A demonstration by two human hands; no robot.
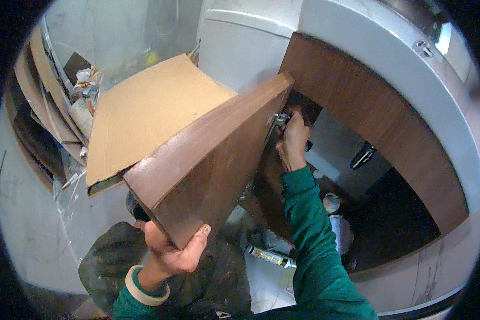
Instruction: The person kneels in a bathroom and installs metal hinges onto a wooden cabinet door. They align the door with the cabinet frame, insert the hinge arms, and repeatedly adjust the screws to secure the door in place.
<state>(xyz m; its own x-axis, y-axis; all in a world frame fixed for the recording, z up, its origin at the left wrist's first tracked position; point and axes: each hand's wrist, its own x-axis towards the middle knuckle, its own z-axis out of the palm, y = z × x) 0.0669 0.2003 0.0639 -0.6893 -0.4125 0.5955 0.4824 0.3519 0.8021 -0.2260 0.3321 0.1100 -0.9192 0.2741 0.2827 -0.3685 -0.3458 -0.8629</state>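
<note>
A brown wood-grain cabinet door [218,160] stands swung out from the cabinet, tilted in view. My left hand [173,250] is closed round its near lower corner, thumb on the inner face and the other fingers mostly hidden behind. A beige ring [146,288] circles my left wrist. At the door's far end a metal hinge [280,119] joins it to the cabinet side. My right hand [296,138] is closed at this hinge, its fingertips partly hidden. The brown cabinet frame [373,106] curves round the dark opening on the right.
A pale counter edge [400,58] runs above the cabinet. Flat cardboard [154,117] lies behind the door, with boards [42,101] leaning at the left. A sealant tube [272,257] lies on the floor below my arms. A black shiny object [363,156] shows inside the cabinet.
</note>
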